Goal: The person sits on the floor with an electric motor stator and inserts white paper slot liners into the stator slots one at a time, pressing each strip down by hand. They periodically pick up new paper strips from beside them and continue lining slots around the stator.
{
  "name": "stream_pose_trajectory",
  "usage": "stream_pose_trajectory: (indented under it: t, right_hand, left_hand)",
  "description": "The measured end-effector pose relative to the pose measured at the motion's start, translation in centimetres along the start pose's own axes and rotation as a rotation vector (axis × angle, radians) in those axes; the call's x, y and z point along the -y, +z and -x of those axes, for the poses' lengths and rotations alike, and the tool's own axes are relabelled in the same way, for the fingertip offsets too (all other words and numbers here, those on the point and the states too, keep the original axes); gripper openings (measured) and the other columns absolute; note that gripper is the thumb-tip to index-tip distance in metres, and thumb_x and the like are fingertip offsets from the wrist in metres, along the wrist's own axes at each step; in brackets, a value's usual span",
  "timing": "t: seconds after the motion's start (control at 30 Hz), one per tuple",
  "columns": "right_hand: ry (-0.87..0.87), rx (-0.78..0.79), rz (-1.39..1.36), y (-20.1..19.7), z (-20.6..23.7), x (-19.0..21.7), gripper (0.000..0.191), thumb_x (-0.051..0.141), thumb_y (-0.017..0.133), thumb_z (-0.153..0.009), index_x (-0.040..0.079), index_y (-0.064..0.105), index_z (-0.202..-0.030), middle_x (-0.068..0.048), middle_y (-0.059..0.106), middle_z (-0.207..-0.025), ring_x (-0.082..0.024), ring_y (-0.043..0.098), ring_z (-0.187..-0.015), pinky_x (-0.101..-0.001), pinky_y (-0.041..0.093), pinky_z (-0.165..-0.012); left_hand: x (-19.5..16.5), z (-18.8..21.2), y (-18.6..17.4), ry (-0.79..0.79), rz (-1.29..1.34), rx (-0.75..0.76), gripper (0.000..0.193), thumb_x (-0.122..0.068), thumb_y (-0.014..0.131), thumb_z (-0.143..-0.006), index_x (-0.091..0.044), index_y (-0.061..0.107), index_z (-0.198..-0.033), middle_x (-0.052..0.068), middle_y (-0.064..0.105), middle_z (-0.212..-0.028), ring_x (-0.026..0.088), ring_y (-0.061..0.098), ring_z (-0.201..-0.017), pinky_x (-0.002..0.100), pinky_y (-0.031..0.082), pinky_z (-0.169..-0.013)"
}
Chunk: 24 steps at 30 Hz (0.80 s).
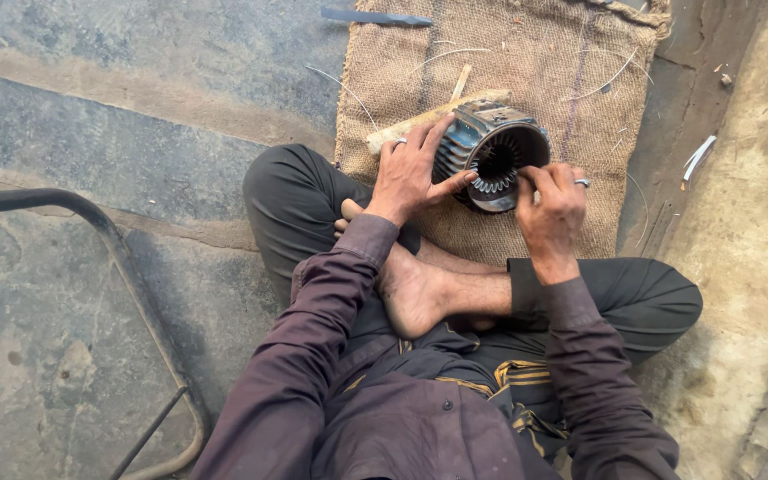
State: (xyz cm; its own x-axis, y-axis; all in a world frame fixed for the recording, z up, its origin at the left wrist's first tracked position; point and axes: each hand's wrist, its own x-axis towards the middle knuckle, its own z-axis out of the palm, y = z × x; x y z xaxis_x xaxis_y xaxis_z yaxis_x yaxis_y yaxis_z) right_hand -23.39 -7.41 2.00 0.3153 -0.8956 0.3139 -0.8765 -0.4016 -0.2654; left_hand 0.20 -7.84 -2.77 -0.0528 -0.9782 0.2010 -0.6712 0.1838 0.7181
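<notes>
1. A finned metal stator (pixel 491 153) lies on its side on a burlap mat (pixel 571 80), at 12 o'clock from the seated person.
2. The left hand (pixel 411 169) lies flat on its ribs; the right hand (pixel 551 209) pinches its rim.
3. Likely heavy, rigid, sharp-edged; best gripped by the outer shell.

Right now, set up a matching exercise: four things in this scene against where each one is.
Things:
1. motor stator
2. left hand
3. right hand
4. metal frame

Places:
A. at the open front rim of the winding core
B. on the burlap sack, lying on its side
C. on the concrete floor, off to the left
D. flat against the ribbed outer housing

Pairs: 1-B, 2-D, 3-A, 4-C
</notes>
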Motion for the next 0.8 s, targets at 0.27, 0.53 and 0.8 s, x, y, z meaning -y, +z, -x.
stream_pose_trajectory:
  t: [0.27,0.53,0.8]
  right_hand:
    - [0.057,-0.030,0.004,0.3,0.9,0.7,0.017,0.006,0.076,-0.098,0.004,0.076,-0.115,-0.010,0.060,-0.103,-0.028,0.058,-0.100,-0.0414,0.048,-0.087]
    - [0.080,-0.043,0.062,-0.2,2.6,1.0,0.024,0.005,0.071,-0.097,0.007,0.077,-0.120,-0.011,0.057,-0.106,-0.029,0.054,-0.105,-0.0421,0.047,-0.091]
    - [0.117,-0.021,0.089,-0.1,2.4,0.6,0.027,0.005,0.069,-0.098,0.007,0.078,-0.123,-0.009,0.056,-0.105,-0.026,0.051,-0.104,-0.0407,0.045,-0.089]
  left_hand:
    - [0.0,0.1,0.1,-0.011,-0.014,0.007,0.096,-0.079,0.061,-0.086,-0.017,0.042,-0.157,0.013,0.060,-0.138,0.030,0.061,-0.119,0.044,0.040,-0.097]
    - [0.1,0.1,0.2,-0.012,-0.013,0.018,0.096,-0.079,0.061,-0.086,-0.017,0.042,-0.156,0.013,0.060,-0.138,0.029,0.061,-0.120,0.044,0.039,-0.100]
    - [-0.1,0.1,-0.1,0.002,-0.004,-0.003,0.094,-0.078,0.062,-0.087,-0.017,0.042,-0.156,0.012,0.059,-0.138,0.029,0.061,-0.120,0.044,0.039,-0.100]
